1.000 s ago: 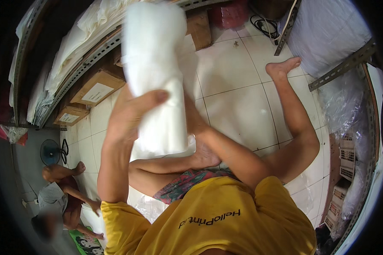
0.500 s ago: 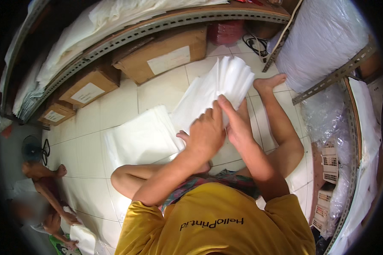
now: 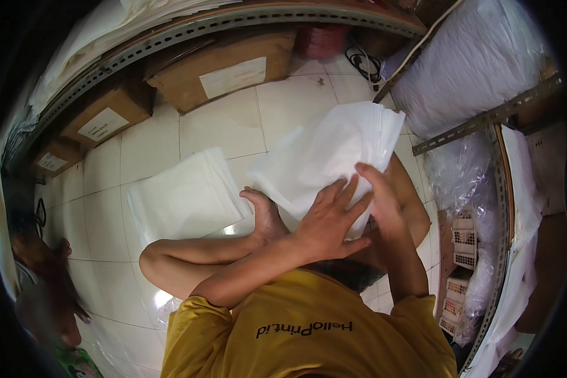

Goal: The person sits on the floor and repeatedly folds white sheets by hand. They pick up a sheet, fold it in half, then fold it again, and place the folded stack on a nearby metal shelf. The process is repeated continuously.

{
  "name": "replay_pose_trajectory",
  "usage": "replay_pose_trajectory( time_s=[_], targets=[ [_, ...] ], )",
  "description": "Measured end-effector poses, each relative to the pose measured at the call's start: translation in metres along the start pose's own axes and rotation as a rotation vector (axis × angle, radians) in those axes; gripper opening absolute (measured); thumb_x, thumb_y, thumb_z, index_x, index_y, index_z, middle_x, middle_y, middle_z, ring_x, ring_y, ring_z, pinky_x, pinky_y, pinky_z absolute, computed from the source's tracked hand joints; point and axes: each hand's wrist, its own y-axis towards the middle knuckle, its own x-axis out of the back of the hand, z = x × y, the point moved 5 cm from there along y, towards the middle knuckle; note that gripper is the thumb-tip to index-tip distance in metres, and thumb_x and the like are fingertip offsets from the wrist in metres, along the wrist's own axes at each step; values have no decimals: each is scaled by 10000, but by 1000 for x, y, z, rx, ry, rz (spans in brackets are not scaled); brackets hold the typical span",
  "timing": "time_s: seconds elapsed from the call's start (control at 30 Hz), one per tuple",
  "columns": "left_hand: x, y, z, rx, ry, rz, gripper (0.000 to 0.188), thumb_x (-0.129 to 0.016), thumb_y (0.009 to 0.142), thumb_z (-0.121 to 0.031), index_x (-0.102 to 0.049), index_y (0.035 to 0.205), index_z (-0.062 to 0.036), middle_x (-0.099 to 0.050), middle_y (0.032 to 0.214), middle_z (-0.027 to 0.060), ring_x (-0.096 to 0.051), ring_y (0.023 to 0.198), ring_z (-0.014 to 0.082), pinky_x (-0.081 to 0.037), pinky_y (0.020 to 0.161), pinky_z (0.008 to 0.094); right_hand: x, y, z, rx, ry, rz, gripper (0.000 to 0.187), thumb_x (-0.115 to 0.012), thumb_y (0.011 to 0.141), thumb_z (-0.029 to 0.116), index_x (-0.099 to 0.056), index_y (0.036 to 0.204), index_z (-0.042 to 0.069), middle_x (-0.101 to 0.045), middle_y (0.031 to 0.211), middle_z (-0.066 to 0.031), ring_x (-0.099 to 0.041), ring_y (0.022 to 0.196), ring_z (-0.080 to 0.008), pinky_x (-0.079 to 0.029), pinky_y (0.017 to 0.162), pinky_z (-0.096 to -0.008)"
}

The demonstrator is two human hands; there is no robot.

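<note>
A fanned bundle of thin white sheets (image 3: 334, 157), paper or plastic I cannot tell, is held up over my lap. My right hand (image 3: 382, 195) grips its near right edge, thumb on the upper face and the other fingers mostly hidden. Across the near part of the bundle lies my left hand (image 3: 334, 217), open, its fingers spread. Layered edges show along the bundle's far right side. Left of it, on the floor beyond my bent leg, rests a flat white stack (image 3: 183, 195) of similar sheets.
Cardboard boxes (image 3: 227, 72) stand under a metal shelf (image 3: 189, 34) at the back. On the right are a big plastic-wrapped bale (image 3: 466, 69), a metal rack post and plastic baskets (image 3: 465, 242). Another person (image 3: 47, 296) sits at the far left on the tiled floor (image 3: 101, 220).
The bundle has come nearer and swung rightward, its broad face turned up. My left hand has opened from a closed grip and now lies spread on the sheets. The view has shifted slightly.
</note>
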Motion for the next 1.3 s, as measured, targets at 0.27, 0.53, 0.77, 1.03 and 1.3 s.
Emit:
replay_pose_trajectory(
  time_s=[0.27,0.53,0.77,1.03,1.3],
  targets=[
    [40,-48,164,608,-886,-621,499,-570,967,-369,-459,1319,-32,-545,1287,135,-501,1224,246,-366,1067,365,-24,-27,93,25,-137,118,712,-712,740,149,-408,1342,-80,-586,1169,-183,-633,1016,-274,-559,881,-370],
    [-77,-23,186,743,-1781,-188,840,-520,931,-619,-285,1509,-56,-352,1516,167,-366,1374,274,-287,1153,415,7,-48,169,175,-125,124,636,-700,745,156,-472,1283,-96,-628,1103,-179,-642,1017,-267,-560,882,-372],
    [-35,-72,219,928,-1601,-382,678,-664,892,-354,-419,1415,1,-534,1354,167,-537,1213,245,-458,1009,380,63,-2,116,-9,27,138,587,-686,763,151,-495,1260,-99,-645,1075,-178,-645,1025,-270,-562,881,-381],
    [79,-55,249,905,-958,-508,645,-703,794,-121,-449,1359,56,-632,1188,183,-639,1038,261,-523,919,370,74,66,25,-173,38,149,534,-670,804,117,-496,1266,-88,-648,1088,-175,-650,1026,-281,-566,871,-402],
    [30,-57,364,1040,-637,-39,548,-671,775,-111,-537,1282,46,-644,1132,152,-637,1009,270,-518,919,393,113,169,-169,-226,-362,108,774,-729,802,138,-303,1419,-53,-526,1284,-182,-534,1186,-268,-454,999,-401]
  ],
)
